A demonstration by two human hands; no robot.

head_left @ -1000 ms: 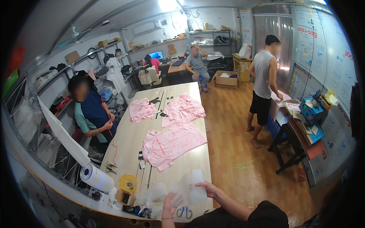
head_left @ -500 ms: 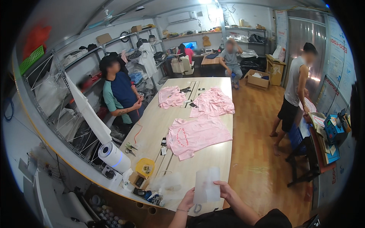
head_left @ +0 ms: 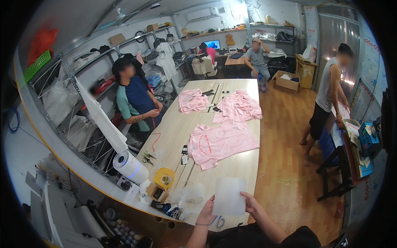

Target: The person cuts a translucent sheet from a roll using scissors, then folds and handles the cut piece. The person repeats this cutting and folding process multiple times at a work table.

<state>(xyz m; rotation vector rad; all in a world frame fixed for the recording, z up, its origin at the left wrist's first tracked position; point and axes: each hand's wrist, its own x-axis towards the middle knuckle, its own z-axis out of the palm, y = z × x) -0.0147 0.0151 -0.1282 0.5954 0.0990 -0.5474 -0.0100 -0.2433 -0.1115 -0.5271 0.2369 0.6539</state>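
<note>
Over the near end of the long table, a translucent white sheet [head_left: 230,196] is held up between my two hands. My left hand [head_left: 206,212] grips its lower left edge, and my right hand [head_left: 249,202] pinches its right edge. Whether it is one sheet or several pressed together I cannot tell. Just below it lie blue-grey loop handles [head_left: 218,222], like those of scissors. Farther up the table, a pink T-shirt [head_left: 223,144] with red lettering is spread flat, with black and white tags [head_left: 185,154] beside it.
Two more pink garments, a left pile [head_left: 193,101] and a right pile [head_left: 238,106], lie at the far end. A yellow bowl [head_left: 164,177], shears [head_left: 148,157] and a white air purifier [head_left: 130,166] line the left side. A co-worker [head_left: 138,97] stands left; another [head_left: 329,91] bends at a machine.
The whole view has shifted slightly, so the table sits farther right. The sheet is now turned more squarely toward me, still in both hands, and the loop handles show more fully.
</note>
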